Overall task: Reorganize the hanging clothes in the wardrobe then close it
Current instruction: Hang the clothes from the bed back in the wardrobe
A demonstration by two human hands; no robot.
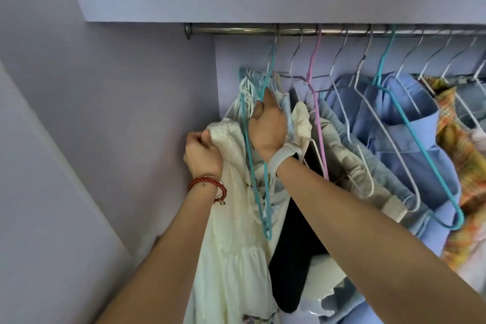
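Grip, left hand [203, 153]: fingers curled round the gathered top of a cream dress [231, 231], at the left end of the wardrobe, close to its side wall [136, 113].
Grip, right hand [267, 126]: fist closed on the neck of a teal hanger [256, 187], thumb up along the wire; grey watch [282, 159] on that wrist, red bead bracelet [207, 185] on the left wrist.
Dress: hangs straight down from the left hand, the teal hanger's loop lying against it.
Rail [236, 30]: metal rod under the wardrobe's top panel, left end fixed to the side wall; left stretch bare, hooks crowded from the middle to the right edge.
Wardrobe contents, left to right: cream dress, black garment [294, 258] just beside it, pink hanger [319, 123], beige and pale blue pieces on white hangers [363, 144], blue shirts [415, 134] with a second teal hanger [420, 155], orange plaid garment [457, 166] at the right edge.
Writing: none readable.
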